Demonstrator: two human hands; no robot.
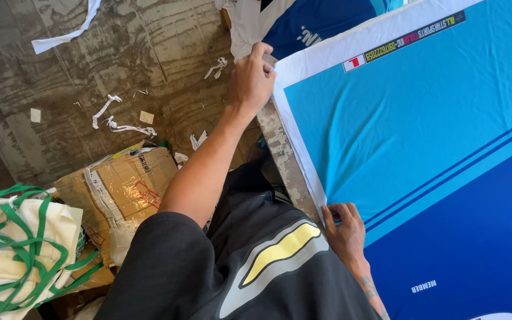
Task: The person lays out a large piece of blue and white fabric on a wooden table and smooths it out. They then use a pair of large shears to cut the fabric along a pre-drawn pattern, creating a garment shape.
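A crumpled brown cardboard box (pixel 122 186), taped and bearing a white label strip, is seen on the floor beside the table's edge. A narrow black printed label strip (pixel 413 38) is set along the fabric's white border.

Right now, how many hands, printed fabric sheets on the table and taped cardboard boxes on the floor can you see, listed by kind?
Hands: 2, the left hand and the right hand, each pinching the white edge of the blue sheet
Printed fabric sheets: 2, the blue sheet and a navy-and-white sheet beyond it
Taped cardboard boxes: 1, the cardboard box
Total: 5
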